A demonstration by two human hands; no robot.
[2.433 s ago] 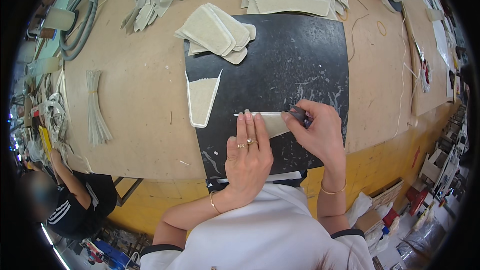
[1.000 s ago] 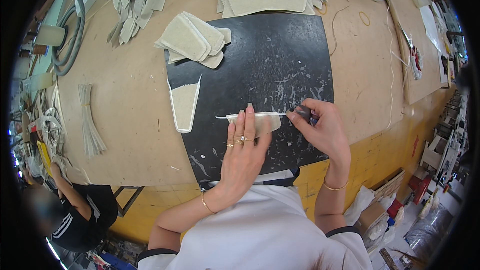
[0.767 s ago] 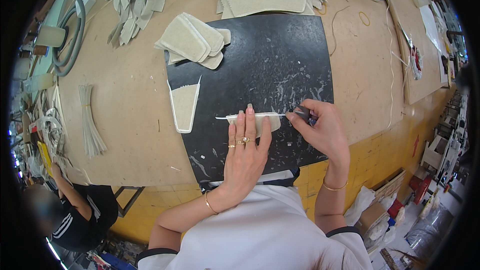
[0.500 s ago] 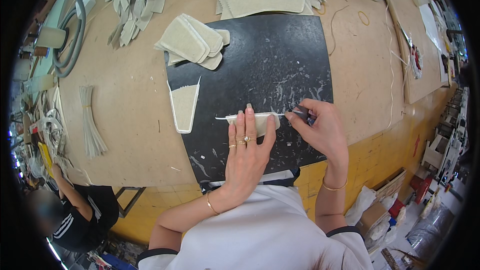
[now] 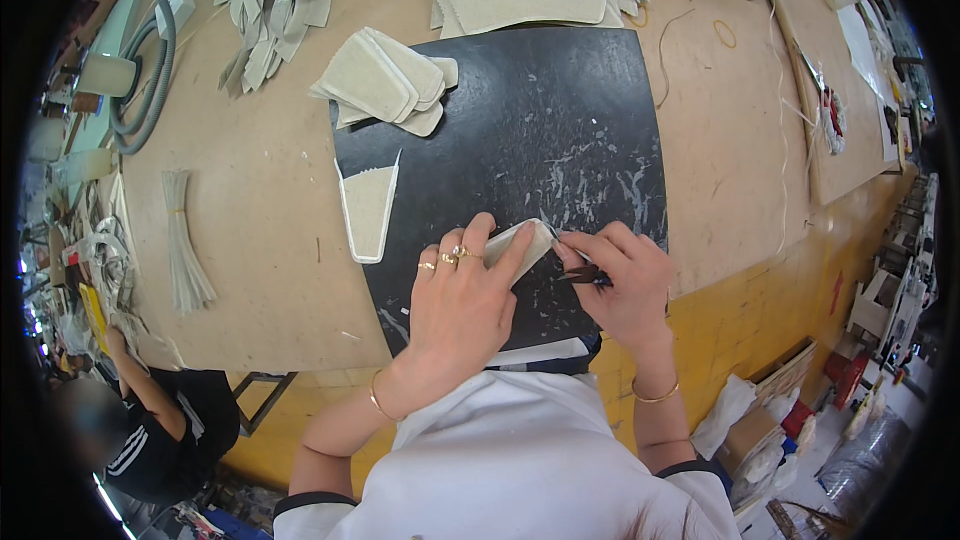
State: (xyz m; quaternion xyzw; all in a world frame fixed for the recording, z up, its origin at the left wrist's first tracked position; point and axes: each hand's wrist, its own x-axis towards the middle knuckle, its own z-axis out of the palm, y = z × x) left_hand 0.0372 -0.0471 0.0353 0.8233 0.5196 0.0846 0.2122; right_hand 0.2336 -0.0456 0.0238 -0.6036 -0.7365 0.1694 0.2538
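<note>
A beige panel (image 5: pixel 535 246) with white edging lies slanted on the black mat (image 5: pixel 520 100), partly hidden under my left hand (image 5: pixel 455 290). My left hand holds it down, the index finger stretched along it near its right end and the other fingers bent. At that end my right hand (image 5: pixel 620 280) pinches the tip of the edging between thumb and finger. A small dark hand tool (image 5: pixel 588 275), its exact kind not clear, is tucked in the same hand. Left of my hands lies another edged panel (image 5: pixel 368 215), its edging ends sticking up past the top corners.
Beige panels (image 5: pixel 385 80) are fanned over the mat's upper left corner. Another stack (image 5: pixel 525 0) sits behind the mat, beside loose grey strips (image 5: pixel 275 10). A tied bundle of thin strips (image 5: pixel 180 240) lies at left. A co-worker (image 5: pixel 150 430) is at lower left.
The panel has turned, its right end swinging up and away from me. My left hand has shifted left and its fingers have bent. My right hand has moved slightly nearer, against the panel's corner.
</note>
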